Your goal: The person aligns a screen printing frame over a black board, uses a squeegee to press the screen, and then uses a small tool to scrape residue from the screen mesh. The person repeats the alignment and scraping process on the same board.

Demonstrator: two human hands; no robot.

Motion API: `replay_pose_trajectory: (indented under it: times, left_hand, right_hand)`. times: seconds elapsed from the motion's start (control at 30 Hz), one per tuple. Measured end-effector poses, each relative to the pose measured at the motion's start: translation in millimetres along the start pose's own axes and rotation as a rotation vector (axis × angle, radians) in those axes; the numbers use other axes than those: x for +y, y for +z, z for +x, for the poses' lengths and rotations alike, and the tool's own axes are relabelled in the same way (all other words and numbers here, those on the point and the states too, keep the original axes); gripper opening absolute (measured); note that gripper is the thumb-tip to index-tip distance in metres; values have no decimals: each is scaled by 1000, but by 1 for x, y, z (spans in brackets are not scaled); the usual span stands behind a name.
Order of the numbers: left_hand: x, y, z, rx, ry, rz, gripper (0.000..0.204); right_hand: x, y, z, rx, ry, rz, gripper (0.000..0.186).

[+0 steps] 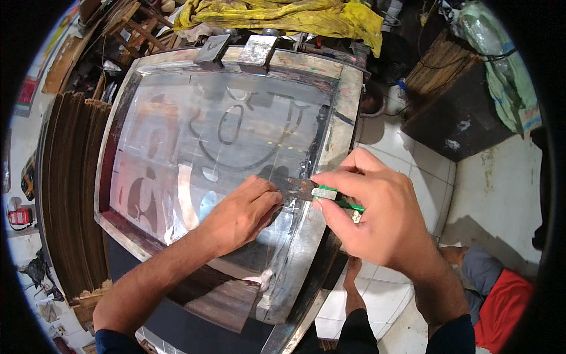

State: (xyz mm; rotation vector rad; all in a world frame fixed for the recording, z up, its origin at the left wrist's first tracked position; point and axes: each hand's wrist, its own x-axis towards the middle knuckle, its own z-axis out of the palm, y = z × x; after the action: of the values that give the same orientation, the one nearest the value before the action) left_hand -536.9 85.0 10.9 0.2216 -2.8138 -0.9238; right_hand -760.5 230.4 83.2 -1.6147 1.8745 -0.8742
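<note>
A silk-screen frame (348, 94) lies under both hands, its translucent mesh (159, 100) marked with dark stencil shapes. My right hand (371, 212) is closed on a small green tool (324, 192) with a silver piece, at the frame's right side. A dark, stained flat piece (298, 189) extends leftward from it. My left hand (242, 215) rests on the lower middle of the mesh, fingers curled beside that piece; what they hold, if anything, is hidden.
Stacked brown boards (68, 189) flank the frame at left. A yellow cloth (277, 17) lies behind two clamps (256, 50). A dark box (448, 118) with green sacking stands back right. White floor tiles (430, 189) show beside it. Someone in red (504, 310) is at lower right.
</note>
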Motion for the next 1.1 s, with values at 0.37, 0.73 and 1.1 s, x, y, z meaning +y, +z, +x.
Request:
replay_pose_trajectory:
  times: [0.37,0.73,1.1]
  left_hand:
    - [0,12,1,104,55,-6,29]
    - [1,13,-2,102,-19,-3,34]
    - [-2,9,-6,135,-10,-54,23]
  right_hand:
    - [8,15,1,41,-115,-189,27]
    - [3,9,10,-52,-84,-229,27]
    - [1,31,13,-84,-51,-214,31]
